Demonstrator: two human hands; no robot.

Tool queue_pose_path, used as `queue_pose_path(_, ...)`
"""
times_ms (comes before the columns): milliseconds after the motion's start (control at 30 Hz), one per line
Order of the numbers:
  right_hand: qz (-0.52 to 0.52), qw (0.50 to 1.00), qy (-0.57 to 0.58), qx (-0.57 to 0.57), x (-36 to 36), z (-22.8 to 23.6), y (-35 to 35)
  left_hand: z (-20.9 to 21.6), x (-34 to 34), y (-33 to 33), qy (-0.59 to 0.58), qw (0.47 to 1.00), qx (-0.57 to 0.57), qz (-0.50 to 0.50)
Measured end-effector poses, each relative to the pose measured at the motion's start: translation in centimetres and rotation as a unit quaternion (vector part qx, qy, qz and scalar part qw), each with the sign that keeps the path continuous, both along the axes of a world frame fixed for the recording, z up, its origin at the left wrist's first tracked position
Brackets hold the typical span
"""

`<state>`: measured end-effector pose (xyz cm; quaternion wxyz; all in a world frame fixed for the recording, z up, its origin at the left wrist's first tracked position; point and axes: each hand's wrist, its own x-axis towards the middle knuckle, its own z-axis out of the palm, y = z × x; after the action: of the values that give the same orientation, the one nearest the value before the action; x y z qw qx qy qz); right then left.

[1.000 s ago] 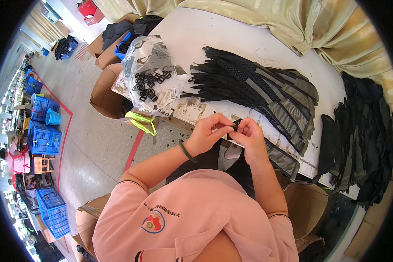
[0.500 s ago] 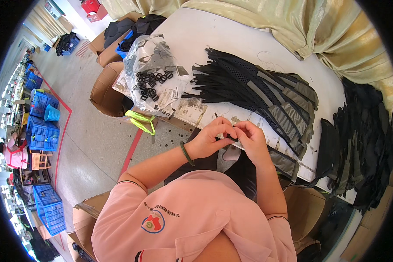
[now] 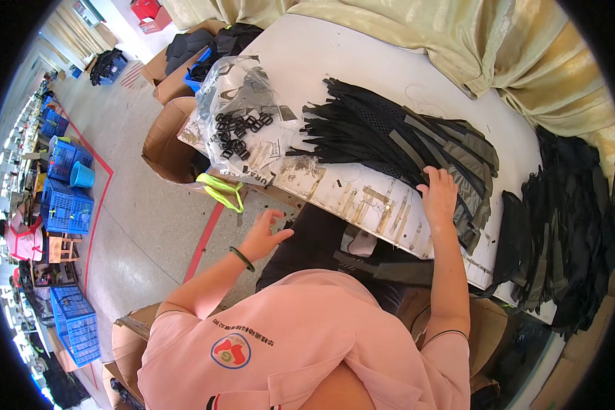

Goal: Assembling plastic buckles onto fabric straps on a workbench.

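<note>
Left hand (image 3: 263,236) hangs spread at the chest's (image 3: 321,318) eleven o'clock; right hand (image 3: 439,193), grip unclear, touches black straps (image 3: 383,133) at one!

On the bench (image 3: 321,51), a hand can pass behind the black straps (image 3: 369,133), before the curtain (image 3: 458,44). Between the straps and the plastic bag (image 3: 219,92) the passage is narrow in front, wider behind. At right, a dark pile (image 3: 567,225) blocks the way. Around the left hand (image 3: 270,232) there is room, above the floor (image 3: 157,184).
</note>
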<state>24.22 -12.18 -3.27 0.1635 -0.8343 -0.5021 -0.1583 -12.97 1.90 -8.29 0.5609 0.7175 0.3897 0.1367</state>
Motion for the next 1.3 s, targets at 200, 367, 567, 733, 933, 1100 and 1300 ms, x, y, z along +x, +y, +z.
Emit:
queue_pose_path(200, 0.084, 0.996, -0.003, -0.036, -2.9, 2.5, -0.9, 3.9, 7.2, 0.1, -0.115, 0.947, -0.268, -0.131)
queue_pose_path(367, 0.268, 0.949, 0.096, -0.134, -11.2, 5.3, -4.5, 1.7, 14.7, 2.4, -0.196, 0.903, -0.382, -0.008)
queue_pose_path(567, 0.209, 0.884, 0.149, -0.391, -10.3, 3.2, -11.1, 3.2, 14.2, 4.1, -0.232, 0.935, -0.267, 0.022)
queue_pose_path(733, 0.209, 0.901, 0.379, 0.001, -10.9, 3.0, -3.0, 3.8, 12.0, 1.5, -0.236, 0.962, -0.126, -0.05)
queue_pose_path(933, 0.249, 0.546, 0.795, 0.088, -14.7, 1.1, 5.6, 7.8, 9.3, 2.0, -0.179, 0.976, -0.073, -0.1)
queue_pose_path(1100, 0.228, 0.649, 0.726, 0.008, -14.9, 0.2, 5.4, 5.9, 3.1, 13.9, 0.036, 0.944, 0.327, 0.028)
queue_pose_path(1300, 0.226, 0.683, 0.693, 0.045, -16.3, 1.0, 6.8, 3.1, 0.5, 18.5, 0.282, 0.878, 0.379, -0.083)
